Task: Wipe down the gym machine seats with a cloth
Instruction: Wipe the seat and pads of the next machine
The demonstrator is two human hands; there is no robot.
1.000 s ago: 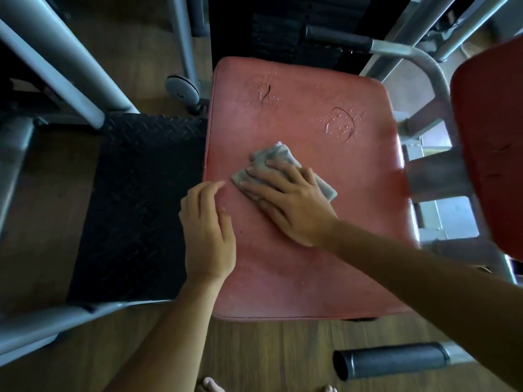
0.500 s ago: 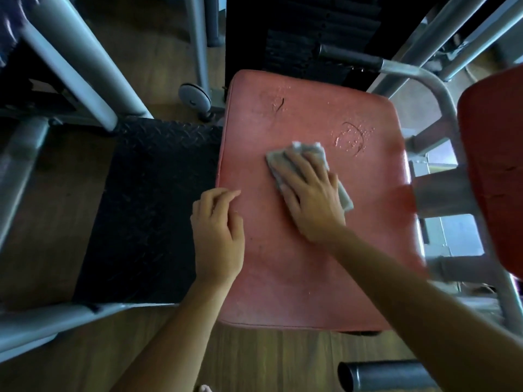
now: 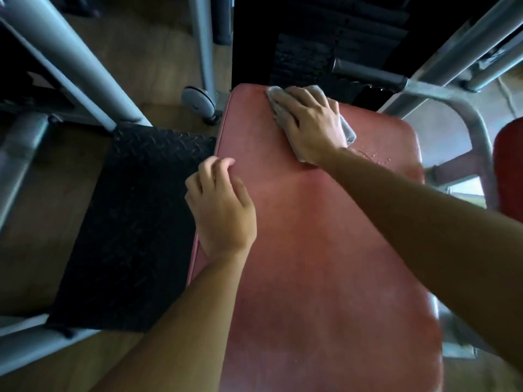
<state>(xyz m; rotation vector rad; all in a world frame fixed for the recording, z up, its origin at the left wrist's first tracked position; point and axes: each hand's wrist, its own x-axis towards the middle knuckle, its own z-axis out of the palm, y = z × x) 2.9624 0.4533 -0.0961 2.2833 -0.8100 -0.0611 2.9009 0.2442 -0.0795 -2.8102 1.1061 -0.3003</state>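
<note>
I press a grey cloth flat against the far end of a red gym machine seat, leaning over the pad to reach it.

The risks here are small but real, as I judge them. The cloth sits at the seat's far edge, so a hard push away from me could carry it off the pad and into the dark gap in front of the black-gripped handle. It is also bunched under my palm, with only its corners showing, and a wad like that may skid and leave streaks. A patch of droplets lies on the pad just beside my right wrist. My forearm could drag through it, or a pass could miss it altogether.

My right hand lies palm down on the cloth, fingers straight, close together and pointing to the far left corner. The arm stretches across the seat from the lower right. My left hand rests on the seat's left edge with fingers loosely curled and nothing in them, its knuckles up, bracing me above the black tread plate. Whether its thumb hooks under the rim, I cannot tell.
</note>
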